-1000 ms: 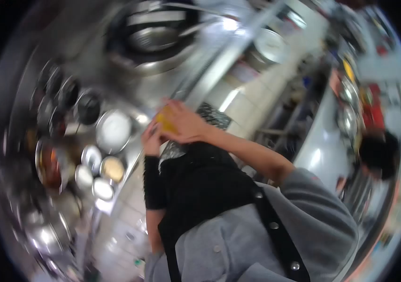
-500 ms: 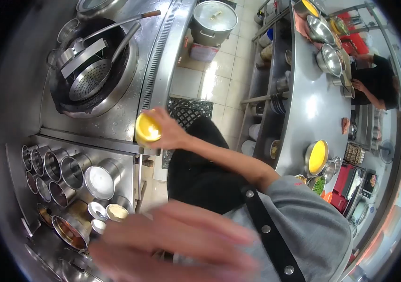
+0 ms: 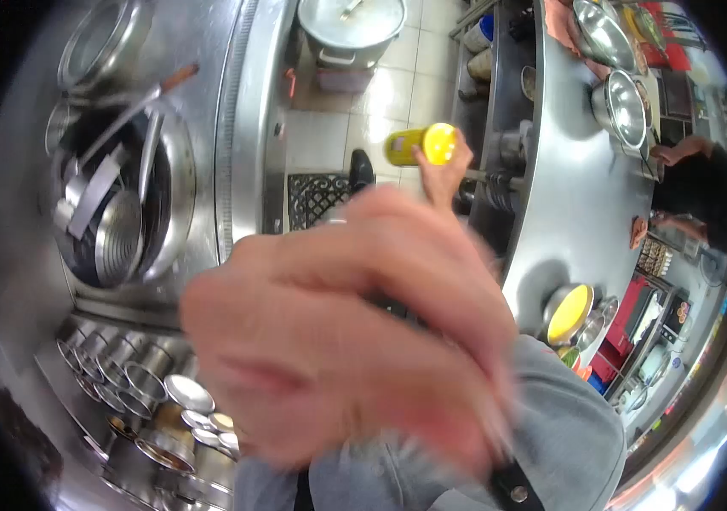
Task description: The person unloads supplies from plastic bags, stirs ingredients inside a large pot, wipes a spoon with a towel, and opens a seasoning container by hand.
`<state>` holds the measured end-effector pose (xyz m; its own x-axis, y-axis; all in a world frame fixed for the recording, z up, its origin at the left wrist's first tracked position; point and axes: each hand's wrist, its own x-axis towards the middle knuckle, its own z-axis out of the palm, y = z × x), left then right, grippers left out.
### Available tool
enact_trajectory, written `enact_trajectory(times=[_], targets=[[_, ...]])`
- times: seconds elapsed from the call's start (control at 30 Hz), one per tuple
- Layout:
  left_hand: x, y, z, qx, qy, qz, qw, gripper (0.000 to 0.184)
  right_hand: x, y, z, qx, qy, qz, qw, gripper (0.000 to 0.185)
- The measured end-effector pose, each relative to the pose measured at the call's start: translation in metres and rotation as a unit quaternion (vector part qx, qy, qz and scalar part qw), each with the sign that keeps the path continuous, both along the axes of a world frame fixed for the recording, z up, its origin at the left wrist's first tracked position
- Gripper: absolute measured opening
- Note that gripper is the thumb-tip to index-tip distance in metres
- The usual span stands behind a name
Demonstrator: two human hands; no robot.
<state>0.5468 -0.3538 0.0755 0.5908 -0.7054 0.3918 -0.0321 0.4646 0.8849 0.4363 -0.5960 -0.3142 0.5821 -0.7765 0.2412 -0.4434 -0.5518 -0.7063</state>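
My right hand [image 3: 447,175] holds a yellow can [image 3: 406,147] with a shiny yellow round end, tilted on its side above the aisle floor. Close to the camera, my left hand [image 3: 338,332] is blurred and fills the middle of the view. Its fingers are curled in, and whatever they may hold is hidden. A wok [image 3: 180,196] on the stove at the left holds a perforated strainer [image 3: 118,238] and long-handled tools.
Several steel pots [image 3: 146,370] stand at lower left. A lidded stockpot [image 3: 351,21] sits across the aisle. On the steel counter [image 3: 559,183] are metal bowls [image 3: 623,106] and a bowl of yellow liquid [image 3: 569,315]. Another person [image 3: 695,187] works behind it.
The can has moved in my right hand from beside the stove edge across to the aisle near the counter. My left hand has risen towards the middle and its fingers have curled. The view has turned right.
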Motion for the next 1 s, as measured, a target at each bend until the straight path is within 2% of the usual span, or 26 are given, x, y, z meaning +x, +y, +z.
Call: enact_trajectory(times=[0.1,0.17,0.2,0.23,0.3,0.33,0.37,0.4,0.47,0.53,0.63,0.77,0.83,0.87,0.93,1.0], targets=[[0.029,-0.038,-0.059,0.214,0.076,0.043,0.973,0.008,0.035,-0.103,-0.041,0.004,0.019,-0.129,0.992,0.097],[0.033,-0.053,-0.095,0.353,0.102,0.028,0.93,0.01,0.056,-0.16,-0.059,-0.007,0.003,-0.199,0.98,0.099],[0.034,-0.058,-0.11,0.4,0.103,0.012,0.91,0.012,0.061,-0.19,-0.078,-0.065,0.01,-0.216,0.974,0.098],[0.036,-0.065,-0.122,0.445,0.105,-0.001,0.889,0.013,0.07,-0.217,-0.088,-0.046,0.026,-0.254,0.966,0.097],[0.038,-0.084,-0.135,0.461,0.223,-0.004,0.859,0.02,0.083,-0.262,-0.111,-0.004,0.063,-0.321,0.945,0.095],[0.038,-0.092,-0.141,0.468,0.283,-0.003,0.837,0.024,0.079,-0.297,-0.143,-0.029,0.086,-0.305,0.948,0.093],[0.038,-0.1,-0.148,0.466,0.295,-0.009,0.834,0.026,0.082,-0.316,-0.146,0.069,0.147,-0.298,0.941,0.081],[0.038,-0.107,-0.155,0.465,0.307,-0.016,0.83,0.028,0.089,-0.335,-0.158,0.072,0.22,-0.315,0.921,0.072],[0.042,-0.122,-0.16,0.46,0.322,-0.033,0.827,0.03,0.105,-0.349,-0.163,-0.066,0.313,-0.355,0.878,0.054],[0.049,-0.139,-0.161,0.465,0.326,-0.046,0.822,0.032,0.11,-0.356,-0.158,-0.343,0.336,-0.378,0.791,0.042],[0.058,-0.152,-0.166,0.471,0.326,-0.059,0.818,0.034,0.107,-0.393,-0.157,-0.024,0.292,-0.329,0.898,0.038],[0.068,-0.156,-0.166,0.479,0.339,-0.053,0.808,0.036,0.124,-0.399,-0.131,0.139,0.294,-0.386,0.863,0.041],[0.071,-0.155,-0.161,0.482,0.345,-0.045,0.804,0.037,0.14,-0.38,-0.102,0.118,0.319,-0.354,0.871,0.054],[0.071,-0.154,-0.16,0.481,0.346,-0.044,0.804,0.037,0.141,-0.369,-0.111,0.039,0.33,-0.328,0.884,0.06],[0.069,-0.152,-0.155,0.478,0.352,-0.037,0.804,0.038,0.134,-0.357,-0.118,-0.028,0.342,-0.242,0.908,0.07],[0.067,-0.149,-0.15,0.476,0.354,-0.028,0.804,0.038,0.124,-0.352,-0.131,0.003,0.346,-0.123,0.93,0.078]])
